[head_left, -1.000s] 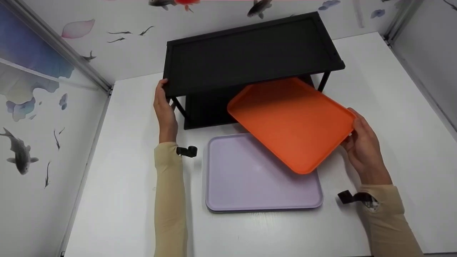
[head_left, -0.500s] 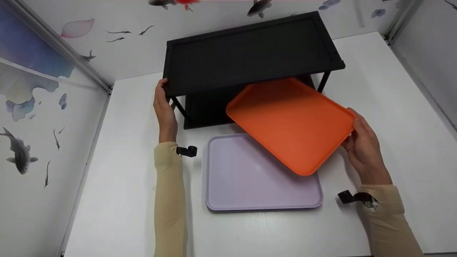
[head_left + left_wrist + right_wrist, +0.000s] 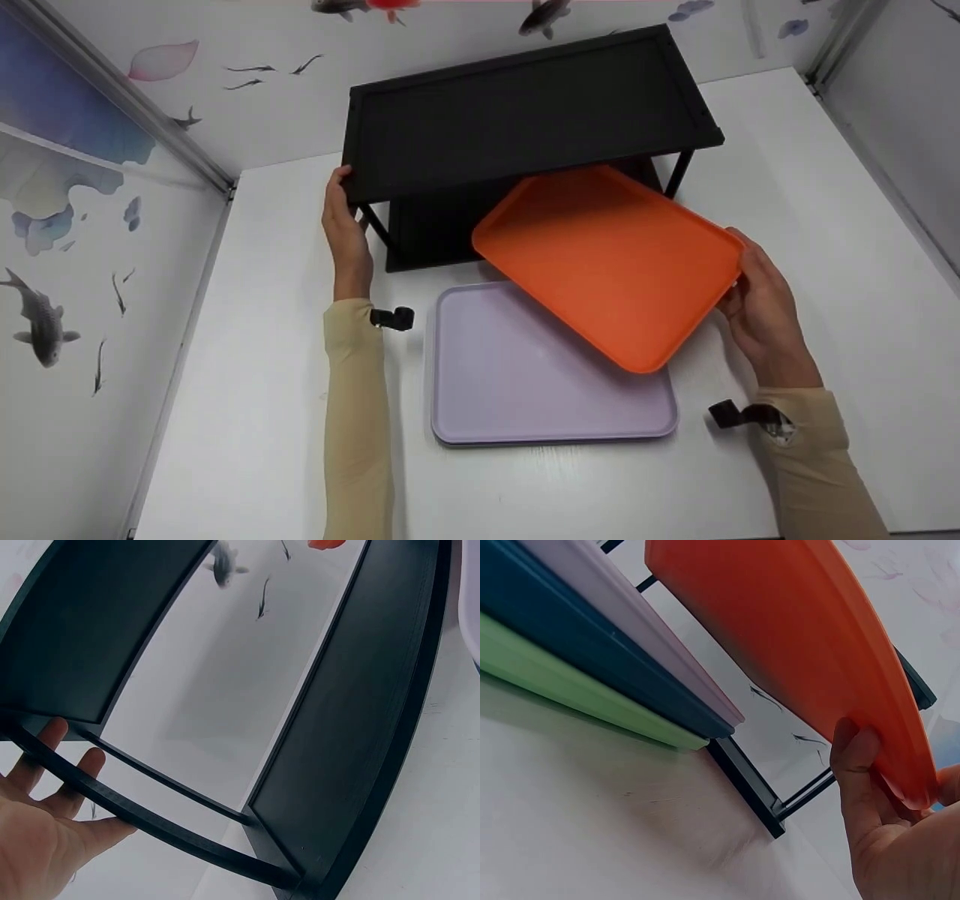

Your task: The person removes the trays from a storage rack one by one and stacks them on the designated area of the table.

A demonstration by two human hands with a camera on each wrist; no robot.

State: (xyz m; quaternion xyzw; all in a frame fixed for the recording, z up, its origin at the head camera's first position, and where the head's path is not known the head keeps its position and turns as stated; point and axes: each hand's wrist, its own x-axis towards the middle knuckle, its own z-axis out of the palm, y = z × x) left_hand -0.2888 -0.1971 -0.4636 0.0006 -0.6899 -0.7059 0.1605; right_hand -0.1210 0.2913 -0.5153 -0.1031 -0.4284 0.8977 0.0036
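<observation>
An orange tray (image 3: 615,262) is held tilted by its right corner in my right hand (image 3: 761,307), with the thumb on top and fingers underneath. Its far corner reaches under the upper shelf of a black two-tier rack (image 3: 525,112). My left hand (image 3: 349,236) grips the rack's left end at the upper shelf; in the left wrist view its fingers (image 3: 79,780) pass behind a side bar. A lilac tray (image 3: 540,390) lies below the orange one, partly covered by it. The right wrist view shows a dark blue tray (image 3: 592,634) and a green tray (image 3: 585,694) stacked under the lilac tray.
The white table (image 3: 262,375) carries the rack at the back and the tray stack in front. Walls with painted fish (image 3: 45,319) border the left and back. Another wall (image 3: 900,97) stands at the right. The rack's lower shelf (image 3: 435,232) is dark and partly hidden.
The orange tray has shifted slightly left, and its near corner has moved a little toward the front. My right hand has moved very slightly left; the left hand and rack look unchanged.
</observation>
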